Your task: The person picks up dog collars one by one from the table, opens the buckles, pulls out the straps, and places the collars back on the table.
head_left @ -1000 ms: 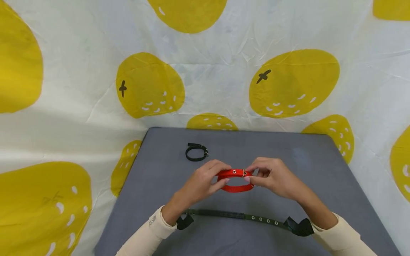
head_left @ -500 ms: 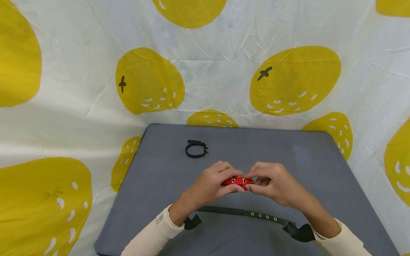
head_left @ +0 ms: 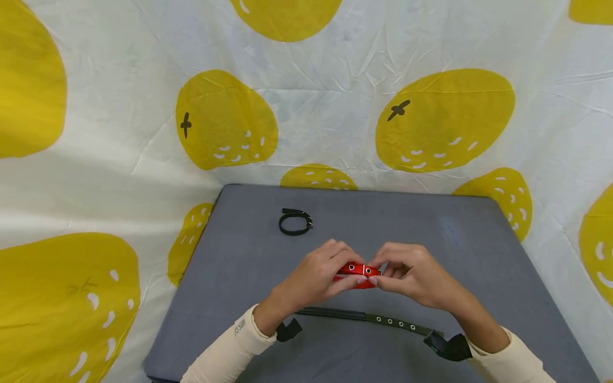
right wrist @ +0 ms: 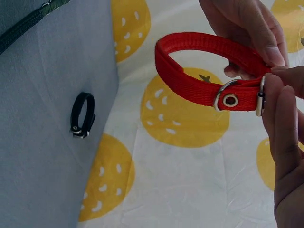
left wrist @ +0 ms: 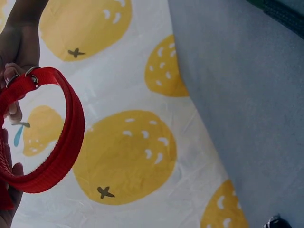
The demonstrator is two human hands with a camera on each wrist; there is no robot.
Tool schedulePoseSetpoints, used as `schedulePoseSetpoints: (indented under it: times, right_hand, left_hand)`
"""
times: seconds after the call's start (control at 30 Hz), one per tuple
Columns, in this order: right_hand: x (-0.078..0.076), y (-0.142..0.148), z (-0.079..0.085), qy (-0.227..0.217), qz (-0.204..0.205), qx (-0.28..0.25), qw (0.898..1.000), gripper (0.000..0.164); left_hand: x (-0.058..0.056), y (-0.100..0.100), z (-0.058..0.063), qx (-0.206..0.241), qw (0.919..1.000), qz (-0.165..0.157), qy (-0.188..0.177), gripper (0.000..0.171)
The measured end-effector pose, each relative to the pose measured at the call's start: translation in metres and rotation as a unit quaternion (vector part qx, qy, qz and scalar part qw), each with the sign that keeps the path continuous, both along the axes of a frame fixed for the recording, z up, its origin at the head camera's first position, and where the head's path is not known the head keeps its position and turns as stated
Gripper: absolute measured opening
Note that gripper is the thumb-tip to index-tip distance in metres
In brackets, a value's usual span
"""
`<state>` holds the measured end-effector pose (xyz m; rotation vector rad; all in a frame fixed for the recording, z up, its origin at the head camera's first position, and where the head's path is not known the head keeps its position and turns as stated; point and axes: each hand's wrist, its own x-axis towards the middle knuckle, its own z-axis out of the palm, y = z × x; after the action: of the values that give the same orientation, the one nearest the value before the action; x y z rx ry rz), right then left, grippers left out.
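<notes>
Draped workspace, fruit-print sheeting, grey table

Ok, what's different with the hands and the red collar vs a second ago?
The left hand has moved right, so its fingertips are closer to those of the right hand. In the head view, the red collar shows much less of its opening. No grip was taken or let go. The black collar and green strap stayed put.

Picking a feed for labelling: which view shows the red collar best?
Right wrist: nearly the whole red collar shows large, with buckle, metal ring and eyelet distinct. Left wrist also shows it large, but cut off at the left edge. Head shows it small, partly covered by fingers.
</notes>
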<state>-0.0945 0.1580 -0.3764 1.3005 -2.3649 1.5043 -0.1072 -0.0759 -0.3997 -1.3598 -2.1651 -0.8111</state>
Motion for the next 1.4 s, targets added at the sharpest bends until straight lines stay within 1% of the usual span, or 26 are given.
schedulePoseSetpoints:
  times: [0.1,0.23,0.33,0.4,0.5,0.63,0.7,0.77,0.83,0.97,1.07,1.17,1.23,1.3,1.4]
  right_hand:
    - [0.001,0.0,-0.002,0.002,0.013,-0.02,1.0,0.031]
    - [0.01,-0.008,0.014,0.011,0.018,-0.041,0.999,0.032]
    - [0.017,-0.013,0.025,0.012,0.021,-0.05,0.998,0.031]
    - [0.017,-0.014,0.023,0.013,0.028,-0.056,0.998,0.031]
    - [0.016,-0.014,0.02,0.017,0.048,-0.073,0.996,0.033]
    - [0.014,-0.015,0.016,0.027,0.08,-0.103,0.991,0.036]
    - [0.014,-0.015,0.015,0.031,0.09,-0.117,0.989,0.036]
    - [0.014,-0.014,0.013,0.029,0.099,-0.128,0.986,0.036]
    - [0.015,-0.013,0.011,0.023,0.109,-0.139,0.984,0.036]
    - [0.012,-0.007,0.003,-0.009,0.128,-0.159,0.979,0.037]
    - [0.009,-0.002,-0.006,-0.052,0.14,-0.162,0.975,0.038]
    - [0.007,0.002,-0.012,-0.109,0.148,-0.144,0.972,0.038]
    - [0.007,0.003,-0.012,-0.14,0.139,-0.122,0.973,0.035]
    - [0.007,0.002,-0.01,-0.162,0.116,-0.094,0.975,0.029]
    - [0.009,-0.004,-0.007,-0.182,0.067,-0.05,0.98,0.019]
  left_hand:
    - [0.001,0.0,0.001,0.016,0.9998,-0.013,0.001,0.021]
    - [0.002,-0.001,0.004,0.02,0.9994,-0.027,0.011,0.022]
    - [0.003,-0.001,0.004,0.016,0.9992,-0.031,0.021,0.022]
    - [0.004,-0.002,0.004,0.016,0.9991,-0.031,0.023,0.02]
    - [0.004,-0.002,0.003,0.022,0.9991,-0.033,0.015,0.018]
    - [0.003,-0.002,0.001,0.036,0.9985,-0.041,0.007,0.016]
    - [0.003,-0.003,0.0,0.042,0.9983,-0.041,0.002,0.016]
    - [0.003,-0.005,-0.002,0.046,0.9978,-0.046,-0.009,0.017]
    - [0.003,-0.006,-0.003,0.051,0.9968,-0.056,-0.028,0.018]
    - [0.003,-0.008,-0.006,0.061,0.9916,-0.083,-0.078,0.018]
    - [0.003,-0.009,-0.006,0.066,0.9889,-0.091,-0.098,0.018]
    - [0.002,-0.01,-0.004,0.058,0.9894,-0.093,-0.096,0.017]
    - [0.001,-0.011,-0.003,0.051,0.9906,-0.093,-0.086,0.017]
    - [0.001,-0.011,-0.002,0.045,0.992,-0.092,-0.074,0.016]
    - [0.001,-0.009,0.0,0.036,0.9937,-0.09,-0.057,0.015]
